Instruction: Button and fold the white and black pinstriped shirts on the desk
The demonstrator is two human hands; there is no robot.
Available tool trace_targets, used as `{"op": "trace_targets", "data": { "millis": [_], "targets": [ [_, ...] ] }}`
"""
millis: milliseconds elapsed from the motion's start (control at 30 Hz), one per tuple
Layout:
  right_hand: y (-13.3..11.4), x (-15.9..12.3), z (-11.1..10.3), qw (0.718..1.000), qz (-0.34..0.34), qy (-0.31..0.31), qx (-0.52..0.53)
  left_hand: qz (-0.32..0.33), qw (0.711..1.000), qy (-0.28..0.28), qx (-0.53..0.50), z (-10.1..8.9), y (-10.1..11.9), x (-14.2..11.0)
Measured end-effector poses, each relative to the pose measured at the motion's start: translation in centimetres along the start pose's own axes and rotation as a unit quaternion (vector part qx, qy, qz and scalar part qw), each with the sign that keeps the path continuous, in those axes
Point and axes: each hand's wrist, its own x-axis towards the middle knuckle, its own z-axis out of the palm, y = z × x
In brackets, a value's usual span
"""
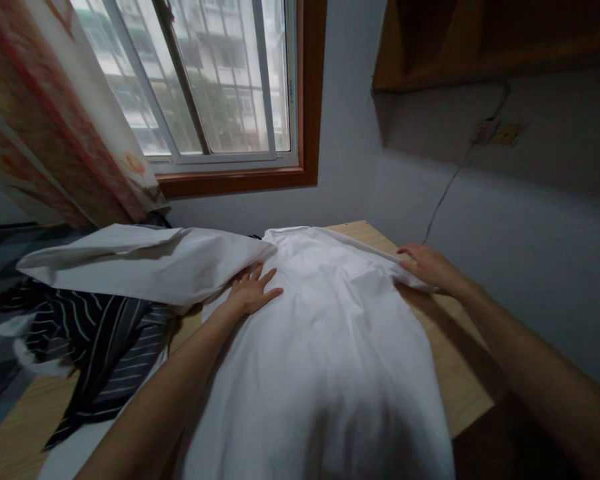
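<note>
Head view shows your left hand (pixel 250 292) lying flat and loose on the big white cotton shirt (pixel 325 347); at 3 o'clock your right hand (pixel 427 265) pinches its edge.

I see my left hand (pixel 253 293) lying flat, fingers spread, on the white shirt (pixel 325 347) spread over the wooden table (pixel 463 373). My right hand (pixel 427 265) rests at its right shoulder edge. A striped garment (pixel 105 340) lies left, under the raised white sleeve (pixel 145 260).
</note>
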Motion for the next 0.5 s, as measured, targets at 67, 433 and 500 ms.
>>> {"op": "trace_targets", "data": {
  "millis": [67, 433, 500],
  "targets": [
    [-4.7, 1.8, 1.2, 0.998, -0.046, 0.040, 0.028, 0.005, 1.000, 0.004, 0.007, 0.0, 0.1, -0.2],
    [-15.0, 5.4, 11.6, 0.992, -0.044, -0.118, 0.016, 0.079, 0.967, 0.173, 0.171, -3.2, -0.3, -1.1],
    [-13.9, 5.1, 11.6, 0.991, -0.051, -0.120, 0.013, 0.003, 0.963, 0.190, 0.190, -4.6, -1.8, -0.7]
  ]
}}
